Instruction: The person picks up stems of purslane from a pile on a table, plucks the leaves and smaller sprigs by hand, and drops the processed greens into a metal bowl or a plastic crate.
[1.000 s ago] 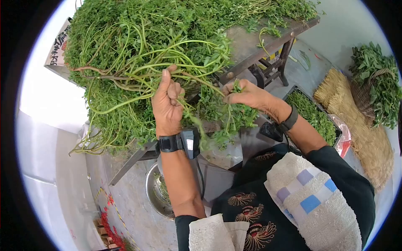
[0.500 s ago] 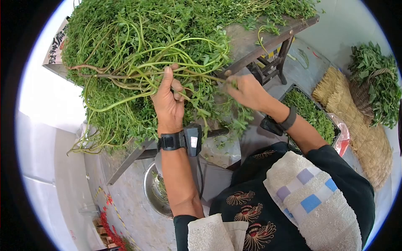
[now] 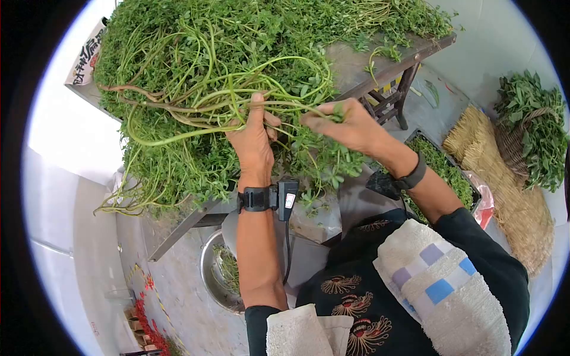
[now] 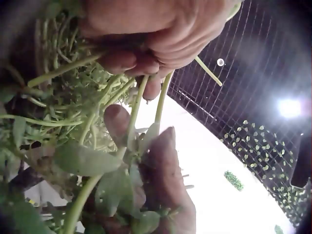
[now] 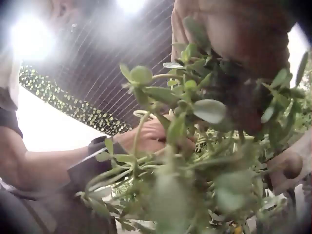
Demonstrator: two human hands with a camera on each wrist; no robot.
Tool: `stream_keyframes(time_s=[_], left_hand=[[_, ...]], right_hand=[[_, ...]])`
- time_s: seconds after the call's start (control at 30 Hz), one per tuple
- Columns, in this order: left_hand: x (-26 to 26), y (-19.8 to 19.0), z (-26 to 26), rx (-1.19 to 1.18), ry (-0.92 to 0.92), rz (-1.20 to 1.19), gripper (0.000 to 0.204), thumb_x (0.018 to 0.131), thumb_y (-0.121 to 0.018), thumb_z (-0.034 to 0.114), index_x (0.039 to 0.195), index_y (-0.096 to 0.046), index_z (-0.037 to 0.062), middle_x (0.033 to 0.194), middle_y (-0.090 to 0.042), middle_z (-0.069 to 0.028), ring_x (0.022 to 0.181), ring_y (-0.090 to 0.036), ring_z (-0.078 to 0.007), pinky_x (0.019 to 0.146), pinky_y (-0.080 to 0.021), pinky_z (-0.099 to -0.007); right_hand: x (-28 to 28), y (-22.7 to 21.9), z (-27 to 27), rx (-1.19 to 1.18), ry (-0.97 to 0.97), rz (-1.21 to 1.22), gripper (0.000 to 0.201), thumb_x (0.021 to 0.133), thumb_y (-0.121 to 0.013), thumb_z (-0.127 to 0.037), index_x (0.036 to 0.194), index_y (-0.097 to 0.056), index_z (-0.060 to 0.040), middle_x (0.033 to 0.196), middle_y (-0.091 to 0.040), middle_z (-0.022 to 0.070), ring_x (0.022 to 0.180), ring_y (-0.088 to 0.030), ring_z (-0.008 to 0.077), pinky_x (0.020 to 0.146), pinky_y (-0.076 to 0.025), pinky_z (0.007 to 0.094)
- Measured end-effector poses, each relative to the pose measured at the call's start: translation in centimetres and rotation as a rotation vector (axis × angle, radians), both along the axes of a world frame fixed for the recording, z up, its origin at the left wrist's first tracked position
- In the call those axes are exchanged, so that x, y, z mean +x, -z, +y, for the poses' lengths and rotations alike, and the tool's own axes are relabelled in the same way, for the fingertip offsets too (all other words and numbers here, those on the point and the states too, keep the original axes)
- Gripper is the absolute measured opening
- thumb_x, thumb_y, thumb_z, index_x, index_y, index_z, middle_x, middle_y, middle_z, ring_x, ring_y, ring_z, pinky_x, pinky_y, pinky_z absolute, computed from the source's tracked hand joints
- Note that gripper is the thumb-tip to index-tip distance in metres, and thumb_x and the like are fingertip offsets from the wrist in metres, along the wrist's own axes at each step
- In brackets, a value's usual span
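Observation:
A large heap of leafy green stems (image 3: 178, 53) covers most of the table. My left hand (image 3: 254, 145) grips a bundle of long thick stems whose brownish ends stretch leftward over the heap. To its right, my right hand (image 3: 350, 127) pinches a stem near its leafy part, with leaves showing between the fingers and sprigs hanging below. In the left wrist view, the left fingers (image 4: 141, 68) curl round several stems, and the right fingertips (image 4: 163, 165) hold a leafy shoot just beneath. Leaves cover much of the right hand (image 5: 239, 44) in the right wrist view.
The dark table edge (image 3: 398, 70) runs to the upper right. Below the table stands a metal bowl (image 3: 208, 267) with some stems. At the right are a black crate of greens (image 3: 442, 172), a straw mat (image 3: 504, 202) and a basket with leafy plants (image 3: 534, 130).
The left hand has shifted slightly right with the stems. The right hand moved up from its first position and now sits closer to the left hand.

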State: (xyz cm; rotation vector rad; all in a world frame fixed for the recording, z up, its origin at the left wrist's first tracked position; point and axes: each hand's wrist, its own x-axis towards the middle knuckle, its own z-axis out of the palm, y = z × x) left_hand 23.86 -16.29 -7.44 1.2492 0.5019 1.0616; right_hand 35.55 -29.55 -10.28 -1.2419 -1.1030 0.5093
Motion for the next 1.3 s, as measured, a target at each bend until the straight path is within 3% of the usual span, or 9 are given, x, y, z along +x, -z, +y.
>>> stream_keyframes(time_s=[0.2,0.4,0.5,0.53,0.63,0.83,0.93,1.0,1.3], left_hand=[[-0.1,0.1,-0.7,0.027,-0.021,0.031,0.029,0.082,-0.070,0.027,0.094,-0.063,0.0014,0.053,-0.053,-0.0014,0.042,-0.045,-0.0083,0.035,-0.030,-0.0197],[-0.1,0.5,-0.7,0.060,0.024,0.022,0.028,0.084,-0.068,0.027,0.092,-0.062,0.0012,0.050,-0.050,-0.0005,0.038,-0.042,-0.0075,0.034,-0.028,-0.0192],[-1.1,-0.7,-0.4,0.027,0.011,0.033,0.026,0.086,-0.066,0.026,0.093,-0.063,0.0013,0.050,-0.051,-0.0002,0.040,-0.041,-0.0068,0.036,-0.028,-0.0191],[-1.2,-0.8,-0.3,0.032,0.085,0.037,0.027,0.086,-0.066,0.026,0.096,-0.064,0.0013,0.052,-0.052,-0.0003,0.042,-0.042,-0.0068,0.038,-0.029,-0.0194],[-1.2,-0.6,-0.2,0.057,0.245,0.086,0.033,0.084,-0.068,0.026,0.107,-0.063,0.0017,0.060,-0.056,-0.0002,0.048,-0.044,-0.0072,0.043,-0.032,-0.0201],[-0.4,-0.1,-0.4,0.032,0.345,0.187,0.027,0.079,-0.073,0.018,0.100,-0.062,0.0045,0.072,-0.061,-0.0001,0.063,-0.052,-0.0060,0.047,-0.034,-0.0198],[-0.8,-0.1,0.0,0.014,0.270,0.201,0.025,0.079,-0.073,0.020,0.094,-0.062,0.0029,0.074,-0.064,-0.0017,0.056,-0.050,-0.0057,0.046,-0.035,-0.0187],[-1.2,-0.4,0.4,0.043,0.238,0.198,0.023,0.081,-0.072,0.022,0.089,-0.061,0.0031,0.076,-0.066,-0.0039,0.052,-0.049,-0.0058,0.043,-0.035,-0.0180],[-1.3,-0.7,0.2,0.094,0.181,0.147,0.025,0.082,-0.071,0.024,0.086,-0.063,0.0004,0.074,-0.065,-0.0044,0.054,-0.053,-0.0062,0.042,-0.038,-0.0190]], right_hand=[[-1.3,0.2,1.3,-0.029,-0.073,-0.020,0.020,0.081,-0.064,-0.021,0.079,-0.065,-0.0008,0.055,-0.051,0.0006,0.054,-0.041,0.0080,0.051,-0.038,0.0284],[-0.3,0.3,2.8,-0.138,0.405,-0.410,0.027,0.076,-0.060,-0.022,0.079,-0.060,0.0044,0.056,-0.050,0.0198,0.050,-0.053,0.0312,0.055,-0.044,0.0414],[2.2,0.9,2.5,-0.188,0.362,-0.191,0.024,0.079,-0.058,-0.022,0.081,-0.062,0.0023,0.054,-0.052,0.0124,0.047,-0.051,0.0230,0.050,-0.042,0.0369],[1.7,0.2,1.8,-0.224,0.164,0.016,0.021,0.081,-0.056,-0.021,0.083,-0.063,-0.0007,0.055,-0.052,0.0030,0.049,-0.048,0.0129,0.048,-0.040,0.0299],[1.1,0.9,1.6,-0.183,-0.071,0.046,0.018,0.083,-0.056,-0.020,0.081,-0.063,-0.0028,0.056,-0.049,-0.0024,0.052,-0.045,0.0064,0.048,-0.036,0.0245],[0.7,1.8,3.1,-0.178,-0.011,-0.370,0.021,0.077,-0.058,-0.013,0.086,-0.058,0.0061,0.061,-0.055,0.0141,0.057,-0.051,0.0138,0.057,-0.045,0.0327],[0.0,0.8,2.4,-0.103,-0.052,-0.296,0.020,0.078,-0.059,-0.012,0.088,-0.063,0.0048,0.064,-0.059,0.0113,0.060,-0.054,0.0127,0.059,-0.045,0.0300],[0.2,0.3,1.7,-0.080,-0.192,0.115,0.022,0.079,-0.062,-0.012,0.094,-0.067,0.0028,0.068,-0.062,0.0057,0.061,-0.053,0.0102,0.057,-0.043,0.0262],[1.2,0.8,1.4,-0.070,-0.196,0.076,0.018,0.082,-0.061,-0.013,0.089,-0.067,0.0023,0.073,-0.062,0.0016,0.062,-0.049,0.0067,0.056,-0.038,0.0221]])
